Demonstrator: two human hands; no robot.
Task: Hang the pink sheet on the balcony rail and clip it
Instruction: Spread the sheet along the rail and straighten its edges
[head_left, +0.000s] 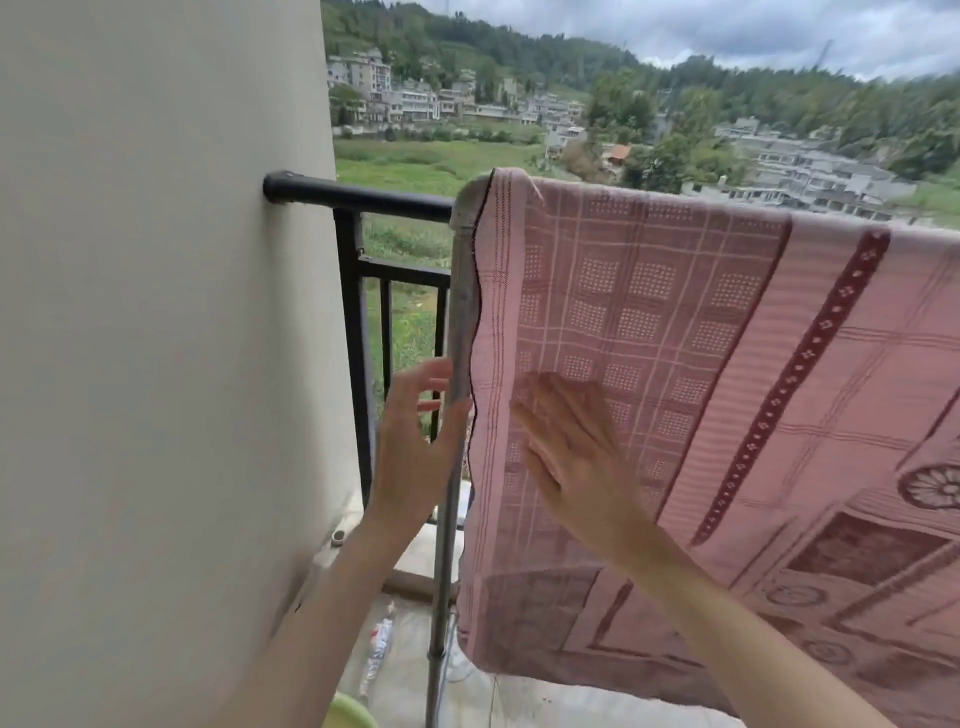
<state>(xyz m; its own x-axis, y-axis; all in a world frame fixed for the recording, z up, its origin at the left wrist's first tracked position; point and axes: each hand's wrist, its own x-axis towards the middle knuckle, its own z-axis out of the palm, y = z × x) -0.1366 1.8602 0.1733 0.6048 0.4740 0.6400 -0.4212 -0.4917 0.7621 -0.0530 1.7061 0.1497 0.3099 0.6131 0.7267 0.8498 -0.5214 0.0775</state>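
The pink sheet (701, 374), checked with dark red bands and flower motifs, hangs draped over a bar at the top and falls toward the floor. Its left edge lies along a grey metal pole (460, 332). My left hand (415, 441) is open beside that pole, fingers spread, close to the sheet's left edge. Flat against the cloth lies my right hand (571, 452), fingers straight. The black balcony rail (358, 200) runs from the wall behind the pole. No clip is in view.
A cream wall (156, 338) fills the left side. Black railing bars (358, 374) stand behind the pole. An empty plastic bottle (379, 644) lies on the floor near the wall, and a green rim (348, 714) shows at the bottom edge.
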